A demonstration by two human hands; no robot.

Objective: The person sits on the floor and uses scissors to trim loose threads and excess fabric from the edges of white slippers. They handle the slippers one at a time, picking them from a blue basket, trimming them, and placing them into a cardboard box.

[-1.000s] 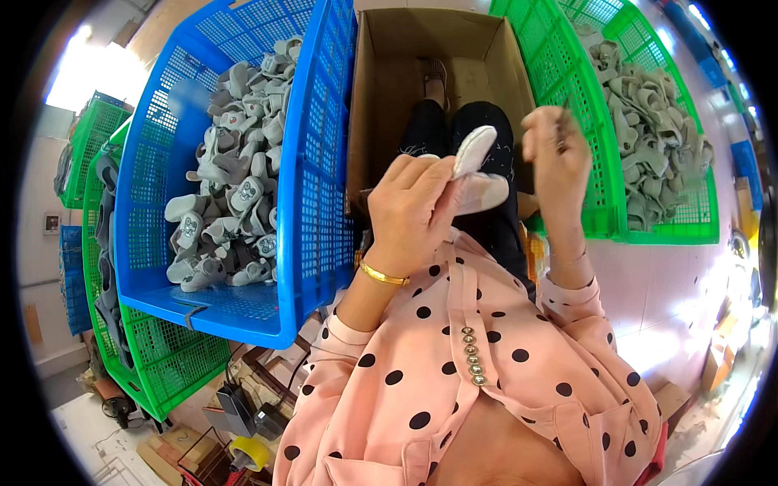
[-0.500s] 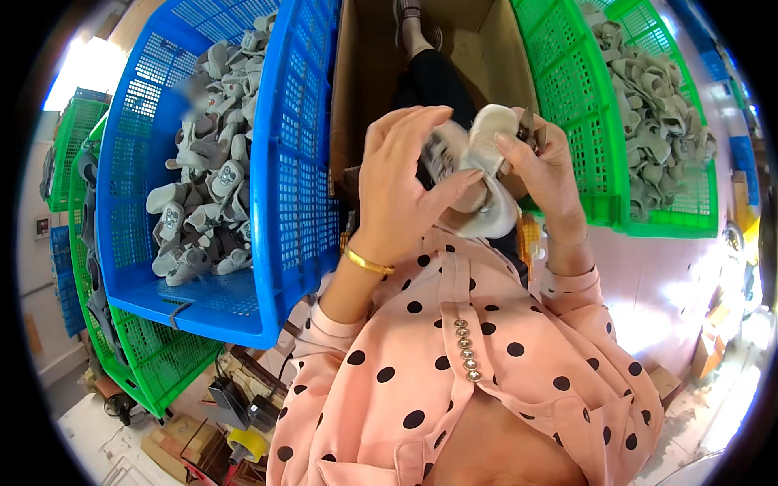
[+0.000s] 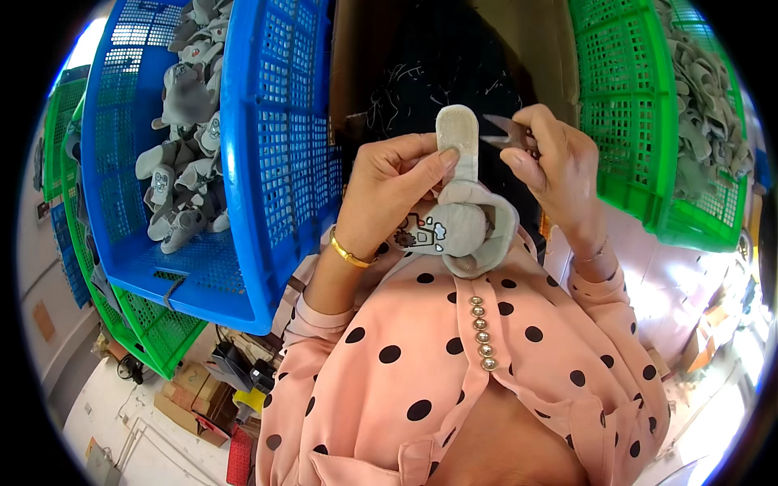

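Head view: pale grey fabric shoe piece (image 3: pixel 478 231), soft and curled, rounded strap (image 3: pixel 459 130) at 1 end, dark-outlined picture with reddish-brown and white patches on its left side. It's between the 2 hands, in front of the polka-dot shirt (image 3: pixel 389 381). Long axis runs near to far; strap tip points far, curled end near. Left hand (image 3: pixel 393 182) pinches the strap's left edge, thumb on top. Right hand (image 3: pixel 563 162) grips small snips (image 3: pixel 512 134), blades parted, aimed left, just beside the strap. Thread scraps lie on dark trousers (image 3: pixel 438 61) beyond. Blue basket (image 3: pixel 279 121) left, green basket (image 3: pixel 620 105) right, both holding grey pieces; cardboard box (image 3: pixel 559 57) far; pale floor (image 3: pixel 134 413) near left.
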